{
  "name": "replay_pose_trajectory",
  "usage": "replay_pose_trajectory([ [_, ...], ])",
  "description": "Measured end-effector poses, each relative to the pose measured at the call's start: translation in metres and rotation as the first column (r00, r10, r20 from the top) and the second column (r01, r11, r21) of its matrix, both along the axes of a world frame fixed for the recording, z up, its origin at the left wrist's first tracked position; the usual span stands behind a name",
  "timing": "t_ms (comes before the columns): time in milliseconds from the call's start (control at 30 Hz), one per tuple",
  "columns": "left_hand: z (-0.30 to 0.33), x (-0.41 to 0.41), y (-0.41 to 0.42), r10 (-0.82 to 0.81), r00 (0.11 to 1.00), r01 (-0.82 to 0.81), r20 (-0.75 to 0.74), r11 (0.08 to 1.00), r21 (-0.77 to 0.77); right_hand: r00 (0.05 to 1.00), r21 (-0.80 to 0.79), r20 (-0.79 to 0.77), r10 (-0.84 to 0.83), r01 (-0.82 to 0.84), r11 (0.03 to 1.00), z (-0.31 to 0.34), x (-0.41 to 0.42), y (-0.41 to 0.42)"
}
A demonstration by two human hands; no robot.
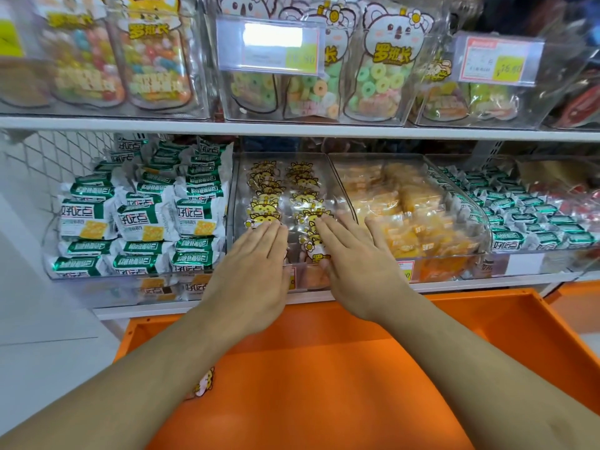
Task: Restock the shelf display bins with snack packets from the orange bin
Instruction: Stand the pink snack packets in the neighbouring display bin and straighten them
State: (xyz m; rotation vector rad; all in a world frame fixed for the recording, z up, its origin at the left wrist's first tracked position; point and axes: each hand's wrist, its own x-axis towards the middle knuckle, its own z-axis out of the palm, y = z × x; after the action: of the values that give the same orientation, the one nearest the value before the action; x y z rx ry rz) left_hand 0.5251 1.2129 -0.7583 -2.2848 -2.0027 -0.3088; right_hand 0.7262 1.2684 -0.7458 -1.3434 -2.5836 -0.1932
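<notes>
Green-white packets read "好吃点"; candy bags read "罗班长".

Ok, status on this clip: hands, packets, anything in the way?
Left hand and right hand flat, open, pressing cartoon-print packets in the middle clear bin. One packet left in the orange bin. Nothing in the way.

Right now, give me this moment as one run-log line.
left hand: flat on cat-print packets | right hand: flat, same clear bin | orange bin: one packet visible
</notes>
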Motion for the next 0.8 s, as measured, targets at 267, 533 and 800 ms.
replay_pose_trajectory([
  [267,0.02,-0.011,-0.016,-0.083,0.952,0.047,0.293,0.99,0.13,0.991,-0.037,-0.129,0.043,-0.048,0.998,0.017,0.004,-0.008],
  [533,0.01,-0.041,-0.086,-0.006,0.925,-0.016,0.379,0.998,0.055,0.889,-0.093,-0.412,0.202,-0.261,0.961,0.036,-0.014,-0.046],
  [800,-0.102,-0.097,-0.166,0.341,0.857,-0.163,0.386,0.89,-0.425,0.921,-0.583,-0.374,0.11,-0.326,0.744,-0.076,-0.077,-0.112],
])
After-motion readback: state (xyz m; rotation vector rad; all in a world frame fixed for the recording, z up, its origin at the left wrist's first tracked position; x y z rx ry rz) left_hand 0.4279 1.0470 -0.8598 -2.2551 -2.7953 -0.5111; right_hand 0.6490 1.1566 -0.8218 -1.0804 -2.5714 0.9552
